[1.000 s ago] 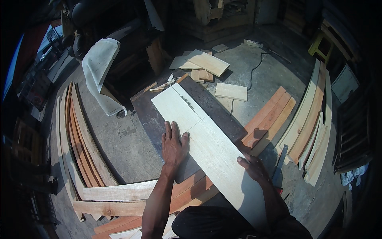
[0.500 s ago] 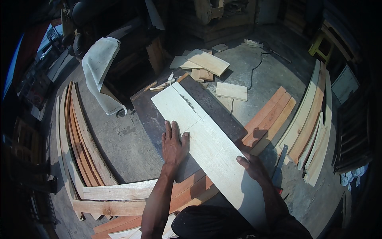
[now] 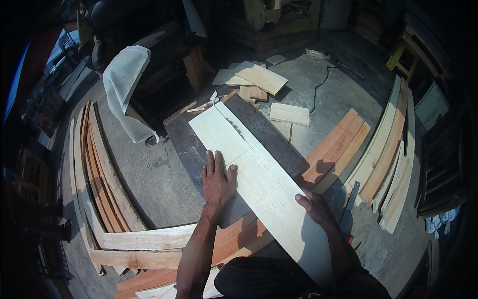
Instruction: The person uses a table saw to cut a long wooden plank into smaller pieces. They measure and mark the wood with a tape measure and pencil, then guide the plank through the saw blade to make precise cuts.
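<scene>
A long pale wooden board (image 3: 271, 189) lies diagonally on a dark flat saw table (image 3: 264, 122). A toothed saw blade (image 3: 235, 126), or its shadow, shows as a dark jagged shape along a lengthwise line near the board's far end. A thin pencil line crosses the board just nearer to me. My left hand (image 3: 217, 184) is open, its fingers stretched out flat on the board's left edge. At the right edge my right hand (image 3: 317, 209) grips the board, thumb on top and the other fingers hidden beneath.
Offcuts (image 3: 261, 77) lie on the floor beyond the table, near a black cable (image 3: 318, 87). Long curved-looking planks stand at left (image 3: 94, 174) and right (image 3: 386, 164). Reddish planks (image 3: 336, 147) lie beside the table. A metal square (image 3: 351, 202) is near my right forearm. A white sheet-like cover (image 3: 122, 84) rises at left.
Hardly anything differs. My right hand sits very slightly further forward and to the left; my left hand keeps its place.
</scene>
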`<act>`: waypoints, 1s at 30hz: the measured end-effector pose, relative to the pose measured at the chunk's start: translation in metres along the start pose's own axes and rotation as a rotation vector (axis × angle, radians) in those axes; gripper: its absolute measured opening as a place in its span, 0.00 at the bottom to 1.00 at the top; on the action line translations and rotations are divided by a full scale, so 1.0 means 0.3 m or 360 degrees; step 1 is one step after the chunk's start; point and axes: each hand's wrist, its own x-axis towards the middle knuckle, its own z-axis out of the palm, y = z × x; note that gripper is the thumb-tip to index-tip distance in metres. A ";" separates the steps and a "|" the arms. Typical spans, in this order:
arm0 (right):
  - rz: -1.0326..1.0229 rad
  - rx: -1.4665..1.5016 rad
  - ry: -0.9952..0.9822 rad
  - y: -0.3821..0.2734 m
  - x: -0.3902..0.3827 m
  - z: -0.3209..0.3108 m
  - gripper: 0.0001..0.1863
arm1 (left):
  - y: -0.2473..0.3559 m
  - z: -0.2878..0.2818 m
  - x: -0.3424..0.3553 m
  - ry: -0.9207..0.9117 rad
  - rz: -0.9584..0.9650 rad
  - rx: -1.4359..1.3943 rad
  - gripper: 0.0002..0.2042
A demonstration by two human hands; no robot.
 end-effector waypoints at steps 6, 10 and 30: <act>0.0059 0.0052 -0.0054 -0.024 -0.010 -0.010 0.35 | -0.003 0.003 0.000 0.0016 0.0015 0.0011 0.38; 0.0037 0.0018 -0.0031 -0.008 0.004 -0.001 0.34 | -0.005 0.004 0.000 0.0016 0.0013 0.0013 0.38; -0.0111 0.0017 -0.0015 0.011 0.028 0.007 0.34 | -0.012 0.012 0.004 0.0014 0.0018 0.0024 0.37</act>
